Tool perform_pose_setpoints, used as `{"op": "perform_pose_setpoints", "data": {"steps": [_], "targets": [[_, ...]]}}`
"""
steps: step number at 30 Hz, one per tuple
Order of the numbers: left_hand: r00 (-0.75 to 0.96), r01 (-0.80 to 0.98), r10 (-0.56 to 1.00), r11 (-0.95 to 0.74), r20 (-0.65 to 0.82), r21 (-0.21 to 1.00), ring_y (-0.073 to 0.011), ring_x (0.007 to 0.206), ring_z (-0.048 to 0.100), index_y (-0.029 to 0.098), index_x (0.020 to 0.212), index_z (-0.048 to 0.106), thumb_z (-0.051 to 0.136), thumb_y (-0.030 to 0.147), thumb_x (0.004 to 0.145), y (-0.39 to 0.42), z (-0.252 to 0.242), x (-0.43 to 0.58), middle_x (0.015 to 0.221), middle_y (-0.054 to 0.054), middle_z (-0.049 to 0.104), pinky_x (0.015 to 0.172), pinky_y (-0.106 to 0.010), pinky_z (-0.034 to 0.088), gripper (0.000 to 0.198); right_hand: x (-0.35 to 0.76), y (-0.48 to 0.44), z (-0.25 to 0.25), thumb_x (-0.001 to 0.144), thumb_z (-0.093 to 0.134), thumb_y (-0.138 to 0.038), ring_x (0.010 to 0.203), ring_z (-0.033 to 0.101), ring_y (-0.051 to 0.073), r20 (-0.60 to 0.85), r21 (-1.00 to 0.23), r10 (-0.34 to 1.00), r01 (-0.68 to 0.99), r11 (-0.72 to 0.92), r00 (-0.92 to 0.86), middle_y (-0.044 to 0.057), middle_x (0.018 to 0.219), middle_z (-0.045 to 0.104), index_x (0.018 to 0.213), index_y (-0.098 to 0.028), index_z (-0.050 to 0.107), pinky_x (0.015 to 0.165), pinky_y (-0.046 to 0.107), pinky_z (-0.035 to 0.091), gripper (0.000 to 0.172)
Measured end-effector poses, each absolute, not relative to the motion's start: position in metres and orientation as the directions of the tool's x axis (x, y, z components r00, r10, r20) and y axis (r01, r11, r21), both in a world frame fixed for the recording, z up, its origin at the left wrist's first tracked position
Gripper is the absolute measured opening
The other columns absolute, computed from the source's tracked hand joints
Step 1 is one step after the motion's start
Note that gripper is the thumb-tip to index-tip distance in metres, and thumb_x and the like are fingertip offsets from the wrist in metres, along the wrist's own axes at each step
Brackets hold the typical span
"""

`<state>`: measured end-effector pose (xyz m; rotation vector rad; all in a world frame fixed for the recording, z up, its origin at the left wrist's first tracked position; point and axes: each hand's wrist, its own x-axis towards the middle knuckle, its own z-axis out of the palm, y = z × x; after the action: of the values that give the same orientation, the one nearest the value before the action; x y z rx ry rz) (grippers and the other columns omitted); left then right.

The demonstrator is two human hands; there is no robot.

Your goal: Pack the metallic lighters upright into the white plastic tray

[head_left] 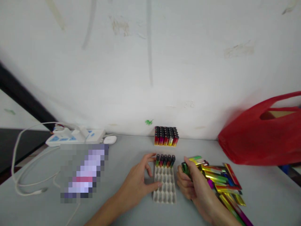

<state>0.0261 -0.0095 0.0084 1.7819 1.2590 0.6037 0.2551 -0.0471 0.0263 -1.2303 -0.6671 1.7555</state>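
A pale moulded tray [164, 198] stands in front of me, with rows of small hollows. One row of upright lighters [165, 160] with dark tops fills its far end. My left hand [142, 179] rests at the tray's left edge with fingers apart; its thumb lies over the hollows and its index fingertip is by the leftmost lighter. Right of the tray, my right hand [191, 183] is closed around a green lighter [185, 169], whose dark end sticks out above the fingers. Beside that hand lies a loose pile of shiny multicoloured lighters [218, 179], partly hidden by it.
Against the wall stands a full block of upright lighters [166, 136]. A red bag [256, 138] sits at the right. On the left are a white power strip [94, 135], a white case [110, 139], looping white cables [30, 194] and a pixelated phone-like object [88, 171].
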Motion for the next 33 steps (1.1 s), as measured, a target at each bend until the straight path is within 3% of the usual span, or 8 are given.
{"op": "perform_pose_setpoints", "data": {"steps": [17,24,33], "targets": [[0.385,0.514,0.919,-0.139,-0.083,0.847,-0.0145,0.069,0.057,0.029,0.154,0.054,0.091,0.033,0.081,-0.0084,0.0071,0.0253,0.097,0.007,0.063,0.072,-0.028,0.045,0.082,0.2534,-0.0495,0.0266,0.076,0.066,-0.082,0.05,0.009,0.008,-0.447,-0.841,0.891,-0.302,-0.449,-0.078,-0.012,0.056,0.017,0.062,-0.026,0.032,0.046,0.026,0.005,0.067],[0.388,0.517,0.918,-0.145,-0.079,0.844,-0.0143,0.068,0.057,0.028,0.154,0.054,0.091,0.035,0.081,-0.0078,0.0042,0.0242,0.097,0.007,0.063,0.071,-0.028,0.045,0.081,0.2524,-0.0519,0.0211,0.084,0.061,-0.075,0.051,0.005,0.009,-0.462,-0.824,0.882,-0.323,-0.465,-0.091,-0.012,0.057,0.015,0.064,-0.027,0.031,0.046,0.026,0.003,0.061],[0.381,0.525,0.92,-0.135,-0.09,0.84,-0.0143,0.068,0.057,0.028,0.154,0.055,0.091,0.035,0.081,-0.0072,0.0063,0.0254,0.096,0.007,0.063,0.071,-0.028,0.045,0.081,0.2531,-0.0486,0.0223,0.077,0.068,-0.089,0.05,0.011,0.007,-0.444,-0.828,0.883,-0.307,-0.469,-0.152,-0.012,0.055,0.021,0.062,-0.025,0.036,0.046,0.025,0.009,0.073]]}}
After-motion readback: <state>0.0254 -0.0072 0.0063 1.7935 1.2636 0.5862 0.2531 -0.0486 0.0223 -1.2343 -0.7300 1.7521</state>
